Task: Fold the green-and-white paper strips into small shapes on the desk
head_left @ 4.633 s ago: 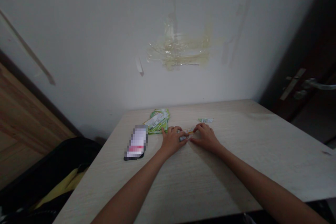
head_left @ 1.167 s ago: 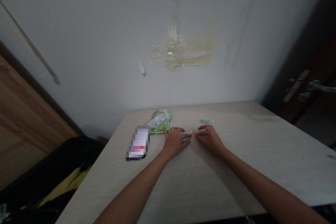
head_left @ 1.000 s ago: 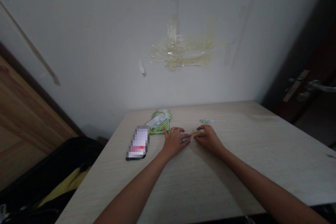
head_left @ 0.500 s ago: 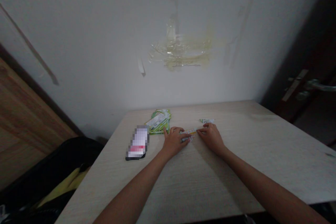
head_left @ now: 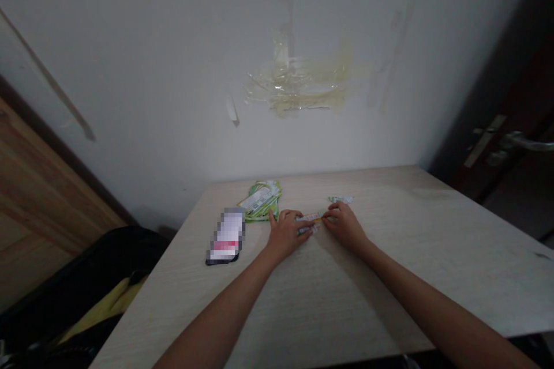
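A small printed strip (head_left: 315, 217), white with yellow-orange and apparently paper or plastic film, lies on the table between my hands. My left hand (head_left: 288, 233) rests with its fingers spread, its forefinger across the strip and pressing it to the tabletop. At the strip's right end, the thumb and forefinger of my right hand (head_left: 345, 225) are pinched together on its edge. Just beyond my right fingers lies a green-and-white scrap (head_left: 340, 199). Part of the strip is hidden under my left fingers, and its exact kind is too small to tell.
Left of my left hand lies a pile of green-and-white printed packets (head_left: 262, 200). A phone (head_left: 226, 236) with a blurred screen is in front of it. The pale wooden table (head_left: 277, 311) meets a taped wall (head_left: 298, 86). A dark bag (head_left: 108, 265) sits beyond the left edge.
My right fingertips have shifted slightly left and down along the strip's right end. My left hand keeps its place, and the pile and phone are unmoved.
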A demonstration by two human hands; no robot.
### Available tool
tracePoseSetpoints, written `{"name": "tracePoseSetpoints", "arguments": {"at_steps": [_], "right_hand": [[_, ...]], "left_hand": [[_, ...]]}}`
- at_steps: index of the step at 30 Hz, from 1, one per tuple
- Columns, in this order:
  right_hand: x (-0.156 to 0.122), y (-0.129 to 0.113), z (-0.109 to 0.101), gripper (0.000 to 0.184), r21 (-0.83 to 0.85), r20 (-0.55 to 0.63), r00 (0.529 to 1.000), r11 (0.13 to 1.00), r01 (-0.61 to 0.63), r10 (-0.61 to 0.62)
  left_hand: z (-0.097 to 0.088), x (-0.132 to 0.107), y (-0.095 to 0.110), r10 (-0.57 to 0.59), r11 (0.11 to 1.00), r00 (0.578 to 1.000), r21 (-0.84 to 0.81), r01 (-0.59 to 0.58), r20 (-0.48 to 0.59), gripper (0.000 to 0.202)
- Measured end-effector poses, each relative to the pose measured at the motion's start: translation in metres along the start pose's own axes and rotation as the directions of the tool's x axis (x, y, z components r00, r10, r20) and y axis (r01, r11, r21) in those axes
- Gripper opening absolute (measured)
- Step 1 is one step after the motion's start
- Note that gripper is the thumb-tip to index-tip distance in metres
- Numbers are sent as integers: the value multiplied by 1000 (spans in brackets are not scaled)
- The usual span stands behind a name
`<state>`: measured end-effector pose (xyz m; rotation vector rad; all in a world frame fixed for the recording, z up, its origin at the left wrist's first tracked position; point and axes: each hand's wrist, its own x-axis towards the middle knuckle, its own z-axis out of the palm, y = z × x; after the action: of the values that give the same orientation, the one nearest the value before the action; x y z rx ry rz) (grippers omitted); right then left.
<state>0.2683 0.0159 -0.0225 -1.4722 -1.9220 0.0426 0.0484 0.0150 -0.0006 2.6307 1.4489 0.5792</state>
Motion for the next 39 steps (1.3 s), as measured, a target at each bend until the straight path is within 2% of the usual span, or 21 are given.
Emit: {"name": "tracePoseSetpoints", "arguments": {"at_steps": [12,17,27,31,35,39], "right_hand": [[6,-8,5,12,-188,63,990,976,-113,127],[5,-8,5,15,-179,91,982,973,-149,167],[-1,-13,-1,43,-129,150,977,982,-135,154],[-4,-16,-3,48,-106,151,979,987,-123,139],[-5,-10,-2,42,-39,121,988,995,-87,91],[-2,3,1,17,59,109,991,995,-80,73]], "left_hand": [[0,-1,-1,13,1000,1000,-6,-14,-22,23],[-1,-1,0,5,1000,1000,-1,-5,-20,24],[0,-1,0,10,1000,1000,-4,-10,-29,24],[-1,-1,1,4,1000,1000,-9,-4,-31,24],[-2,-1,2,4,1000,1000,-1,-4,-25,25],[-2,-1,3,-7,1000,1000,-1,7,-7,24]]}}
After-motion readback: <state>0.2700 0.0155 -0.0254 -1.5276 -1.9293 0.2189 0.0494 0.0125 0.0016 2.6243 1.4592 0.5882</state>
